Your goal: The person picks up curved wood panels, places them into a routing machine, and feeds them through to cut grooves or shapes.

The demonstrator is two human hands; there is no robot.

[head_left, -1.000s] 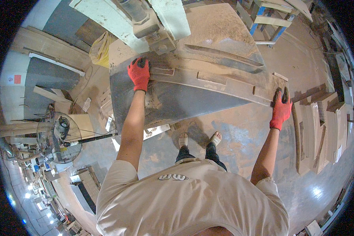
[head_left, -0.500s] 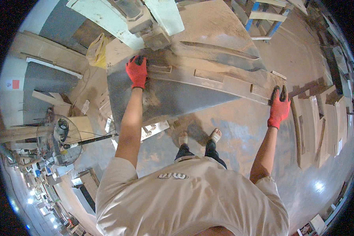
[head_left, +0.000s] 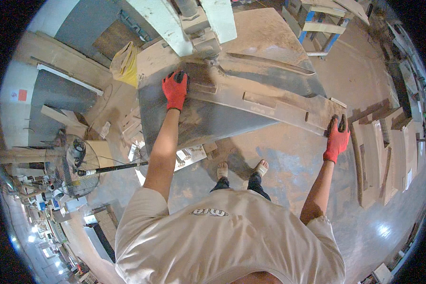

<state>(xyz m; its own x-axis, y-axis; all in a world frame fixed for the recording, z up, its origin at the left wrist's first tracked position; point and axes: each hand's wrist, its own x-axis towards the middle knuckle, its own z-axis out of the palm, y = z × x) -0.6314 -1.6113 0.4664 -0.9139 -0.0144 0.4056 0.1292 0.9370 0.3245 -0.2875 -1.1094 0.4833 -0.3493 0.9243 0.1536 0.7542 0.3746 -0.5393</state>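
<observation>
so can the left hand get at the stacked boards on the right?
Likely not from here: the left hand is at the left end of the board, and the stacked boards are far across, beyond the right hand.

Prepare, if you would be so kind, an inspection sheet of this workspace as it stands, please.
Surface: dark table, strewn with brown dust.
Job's things: long slotted wooden board, lying across the table.
Clutter: crumpled yellow bag left of the table.
Hands: red-gloved left hand near the board's left end; red-gloved right hand at its right end; grips unclear.
Cables: thin cord-like line at left, not clearly a cable.
Surroundings: fan at left; stacked wooden pieces at right.
</observation>
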